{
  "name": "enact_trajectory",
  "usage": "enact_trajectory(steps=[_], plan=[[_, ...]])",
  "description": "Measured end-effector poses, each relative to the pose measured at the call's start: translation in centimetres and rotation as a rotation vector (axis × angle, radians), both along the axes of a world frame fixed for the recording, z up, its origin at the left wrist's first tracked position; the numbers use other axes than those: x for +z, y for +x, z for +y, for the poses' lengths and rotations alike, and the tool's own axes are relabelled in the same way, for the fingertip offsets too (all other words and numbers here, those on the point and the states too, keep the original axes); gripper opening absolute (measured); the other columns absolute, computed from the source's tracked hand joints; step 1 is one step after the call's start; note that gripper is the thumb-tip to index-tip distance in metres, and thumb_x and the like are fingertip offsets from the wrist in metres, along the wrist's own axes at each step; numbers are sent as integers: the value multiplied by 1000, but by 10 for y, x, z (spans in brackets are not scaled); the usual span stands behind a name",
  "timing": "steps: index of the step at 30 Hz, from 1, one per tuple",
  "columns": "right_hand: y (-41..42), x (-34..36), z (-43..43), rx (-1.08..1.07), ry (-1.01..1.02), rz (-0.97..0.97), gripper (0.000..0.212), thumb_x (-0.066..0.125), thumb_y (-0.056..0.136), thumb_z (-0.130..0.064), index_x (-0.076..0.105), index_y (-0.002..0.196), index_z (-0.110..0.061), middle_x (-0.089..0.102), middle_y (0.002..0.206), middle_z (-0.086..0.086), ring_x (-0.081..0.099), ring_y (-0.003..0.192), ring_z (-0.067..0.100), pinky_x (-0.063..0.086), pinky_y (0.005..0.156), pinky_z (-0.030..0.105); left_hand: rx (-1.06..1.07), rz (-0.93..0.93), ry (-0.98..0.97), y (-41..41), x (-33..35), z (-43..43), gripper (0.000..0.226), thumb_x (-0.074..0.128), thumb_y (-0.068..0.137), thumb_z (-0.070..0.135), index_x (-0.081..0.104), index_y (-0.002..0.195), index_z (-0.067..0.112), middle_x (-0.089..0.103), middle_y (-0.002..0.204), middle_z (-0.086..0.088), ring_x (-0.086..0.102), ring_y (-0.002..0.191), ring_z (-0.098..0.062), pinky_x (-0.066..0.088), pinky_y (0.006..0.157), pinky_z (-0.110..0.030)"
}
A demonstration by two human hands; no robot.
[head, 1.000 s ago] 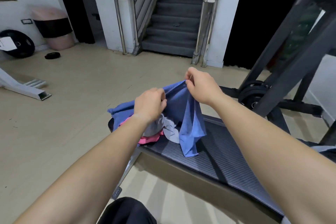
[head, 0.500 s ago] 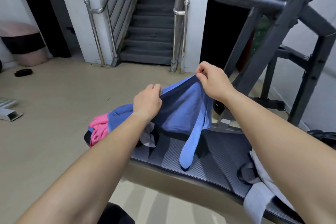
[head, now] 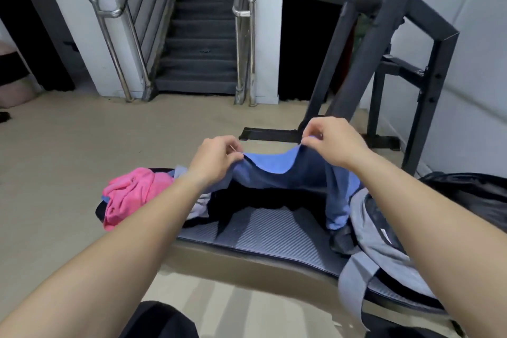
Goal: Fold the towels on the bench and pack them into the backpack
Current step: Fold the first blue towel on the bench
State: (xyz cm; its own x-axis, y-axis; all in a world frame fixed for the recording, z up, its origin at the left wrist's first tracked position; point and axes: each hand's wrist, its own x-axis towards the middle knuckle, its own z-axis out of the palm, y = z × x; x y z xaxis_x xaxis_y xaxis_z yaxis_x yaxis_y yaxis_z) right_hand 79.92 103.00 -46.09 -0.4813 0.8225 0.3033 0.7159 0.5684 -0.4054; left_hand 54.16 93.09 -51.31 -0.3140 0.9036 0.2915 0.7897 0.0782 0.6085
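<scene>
Two hands hold the blue towel point(head: 285, 173) up over the middle of the bench point(head: 263, 233), and you face its near long edge. Your left hand point(head: 216, 158) pinches the towel's top edge between thumb and forefinger, with the other fingers curled loosely behind. Your right hand point(head: 330, 143) pinches the same edge further right and a little higher, knuckles up and wrist bent downward. Between the two grips the edge sags in a shallow curve, a lighter blue face showing behind a darker one. Under your left hand the cloth slopes down toward the bench's left end. Under your right wrist a long fold hangs straight down, and its tip reaches the pad just beside the backpack point(head: 375, 230); you cannot tell whether it touches. Both bare forearms stretch forward from the lower corners and draw closer together toward the towel.

A pink towel point(head: 131, 192) lies crumpled at the left end of the bench, spilling over the near edge. A pale grey cloth point(head: 201, 202) sits just beside it, partly hidden by your left forearm. The grey backpack lies on the right end under your right forearm, with one strap point(head: 354, 282) hanging over the near edge.
</scene>
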Motion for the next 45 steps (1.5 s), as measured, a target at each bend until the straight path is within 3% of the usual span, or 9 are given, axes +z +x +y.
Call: enact_trajectory(steps=[3,7,12,24,28,36,39,42,45], plan=[[-9,-45,-21,55,-115,-54,5,70,89,-35,68,93,-34,60,84,-15,59,85,16,48,73,34,-117,-14,-73,26,-24,-2,16,73,86,23,66,76,33,72,76,9,67,78,-13,55,78,-34],[-20,-104,-40,142,-264,-49,37,69,91,-38,63,128,-37,56,88,-14,52,83,11,42,69,31,-208,-104,-68,53,-60,-7,9,70,87,25,70,81,32,73,79,11,68,80,-9,55,79,-35],[-31,-151,-50,147,-296,67,9,66,91,-39,64,85,-33,62,77,-7,53,73,10,50,70,42,-207,-203,-28,64,-93,-12,8,72,88,24,71,88,32,72,83,11,65,83,-5,51,78,-25],[-22,-185,-27,-42,-250,249,7,68,91,-37,69,85,-33,64,75,-17,61,82,13,54,72,40,-225,-275,-382,38,-142,-27,10,74,84,29,68,89,23,66,72,14,60,68,-7,52,76,-30],[-20,-184,-13,-90,-231,251,7,69,90,-39,69,85,-34,64,74,-15,62,84,16,54,74,39,-242,-46,-499,50,-155,-27,24,77,80,35,65,83,14,66,76,2,59,70,-17,49,69,-35],[1,-191,7,-130,-338,315,20,78,86,-25,74,106,-24,66,85,-8,59,86,8,39,73,17,79,-249,-79,6,-145,-18,5,70,87,19,68,91,21,72,86,4,68,85,-20,55,74,-35],[-2,-189,2,-81,-339,291,3,75,87,-27,75,85,-26,69,80,-9,57,74,0,35,59,8,55,-332,16,7,-143,-17,12,71,88,25,70,99,21,74,91,7,70,90,-18,59,78,-43],[-11,-186,-7,40,-367,294,8,76,87,-27,75,79,-27,71,78,-9,56,67,-6,38,58,6,-66,-225,55,32,-140,-15,27,70,90,23,65,116,24,68,106,18,63,98,-11,50,91,-33],[-20,-181,-15,120,-431,382,5,78,86,-23,75,88,-27,73,78,-6,62,69,-6,46,70,8,-161,-143,-13,56,-145,-11,41,71,90,29,60,129,31,57,79,25,52,76,-2,40,76,-25]])
